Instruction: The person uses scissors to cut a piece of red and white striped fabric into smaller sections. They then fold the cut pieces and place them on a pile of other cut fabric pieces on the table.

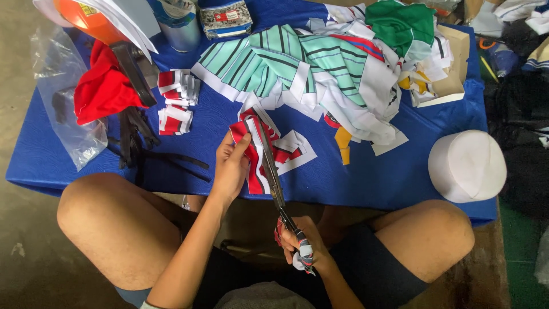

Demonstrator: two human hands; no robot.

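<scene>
My left hand (230,167) pinches a red, white and black striped piece of fabric (255,166) at the near edge of the blue table (366,177). My right hand (301,243) grips the cloth-wrapped handles of long scissors (270,166), below the table edge between my knees. The blades reach up across the striped piece. A white-edged offcut (294,150) lies just right of the blades.
Two stacks of cut red-and-white pieces (177,103) lie to the left, beside red cloth (103,91), black straps (137,143) and a clear plastic bag (63,103). A heap of teal-striped, white and green fabric (320,63) fills the back. A white round cap (467,166) sits right.
</scene>
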